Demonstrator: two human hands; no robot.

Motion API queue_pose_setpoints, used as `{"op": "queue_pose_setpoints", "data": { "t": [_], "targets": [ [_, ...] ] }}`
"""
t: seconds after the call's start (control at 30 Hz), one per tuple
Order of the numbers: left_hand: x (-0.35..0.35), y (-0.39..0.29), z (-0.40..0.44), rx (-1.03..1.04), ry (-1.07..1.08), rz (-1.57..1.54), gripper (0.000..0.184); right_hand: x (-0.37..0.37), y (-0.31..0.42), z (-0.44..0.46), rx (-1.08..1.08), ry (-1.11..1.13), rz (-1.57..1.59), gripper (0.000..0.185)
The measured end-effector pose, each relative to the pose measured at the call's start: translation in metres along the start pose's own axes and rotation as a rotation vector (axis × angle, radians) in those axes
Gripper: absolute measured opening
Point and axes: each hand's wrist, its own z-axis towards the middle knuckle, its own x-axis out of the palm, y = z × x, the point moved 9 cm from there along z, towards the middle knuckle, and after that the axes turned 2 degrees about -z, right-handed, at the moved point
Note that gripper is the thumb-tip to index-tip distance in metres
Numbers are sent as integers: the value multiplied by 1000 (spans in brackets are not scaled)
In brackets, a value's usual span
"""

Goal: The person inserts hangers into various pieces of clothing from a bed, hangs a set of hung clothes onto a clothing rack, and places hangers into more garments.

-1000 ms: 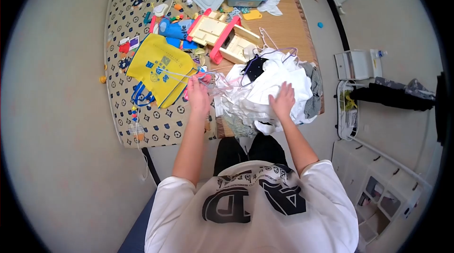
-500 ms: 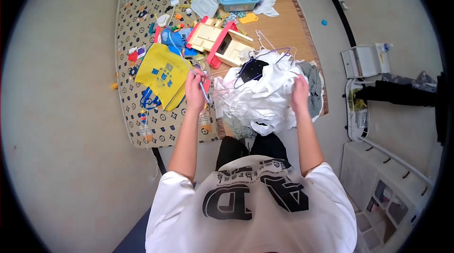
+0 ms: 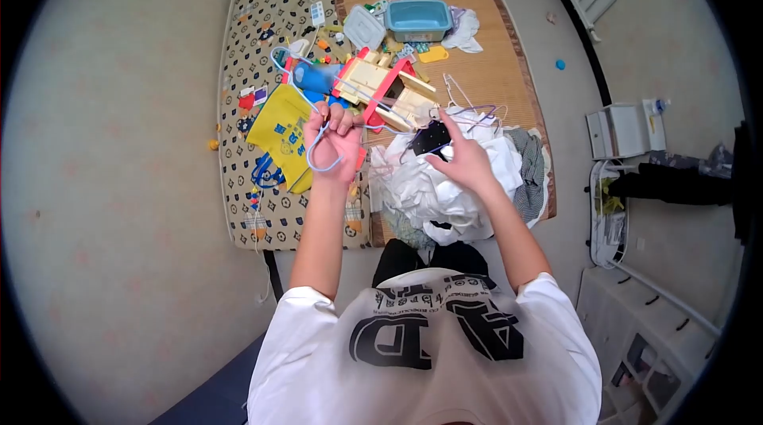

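The hanger (image 3: 310, 156) is best handled with a firm pinch at the base of its hook, so the frame cannot twist, and with its arms lifted well clear of the clothes (image 3: 445, 191). The left hand (image 3: 337, 139), left of the clothes, has its fingers curled around it; the hook hangs below them toward the wrist, the frame reaching out beyond the fingertips. Over the clothes, the right hand (image 3: 467, 161) has thumb and forefinger spread; whether it touches the frame, I cannot tell.
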Motion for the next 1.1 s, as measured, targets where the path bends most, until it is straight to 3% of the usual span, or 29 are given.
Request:
{"op": "queue_pose_setpoints", "data": {
  "t": [0.03,0.13,0.17,0.27,0.3,0.4,0.43,0.47,0.53,0.57,0.6,0.67,0.73,0.77,0.9,0.93,1.0,1.03,1.1],
  "targets": [
    [8,-1,-2,-7,-2,-33,11,7,5,9,-83,-111,-14,62],
    [12,-10,-8,0,-18,-47,12,14,25,33,-243,-201,-14,38],
    [6,-15,-10,16,-26,2,12,18,19,34,-158,-132,48,27],
    [-14,-32,-20,73,-72,227,13,17,22,39,-154,-193,353,32],
    [-33,-36,-24,74,-80,293,12,27,12,47,-87,-130,522,36],
    [-81,-51,-44,77,-191,342,7,51,-10,68,12,-48,642,41],
    [-97,-59,-52,102,-231,370,7,59,-7,71,44,44,636,33],
    [-113,-67,-60,126,-273,398,6,55,1,71,-12,-59,545,32],
    [-117,-77,-77,142,-307,378,5,50,21,67,-128,-257,358,41],
    [-118,-80,-85,136,-323,386,5,54,24,69,-111,-220,345,58],
    [-119,-84,-93,129,-338,394,5,57,26,69,-104,-201,393,56],
    [-131,-76,-106,-1,-282,407,21,61,28,69,-88,-168,492,50],
    [-128,-63,-112,-99,-303,557,37,68,27,64,82,-4,826,37],
    [-137,-48,-113,-180,-287,609,57,65,32,58,130,81,1013,34],
    [-101,-11,-102,-304,-122,755,59,31,84,28,170,330,1517,28],
    [-89,-2,-96,-341,11,819,59,21,93,21,154,415,1640,28],
    [-63,18,-87,-417,292,937,59,0,91,19,157,366,1723,28],
    [-54,29,-88,-445,377,946,45,-13,85,23,132,349,1765,28],
    [-39,50,-85,-476,396,950,36,-35,74,27,59,344,1884,29]
  ]
}}
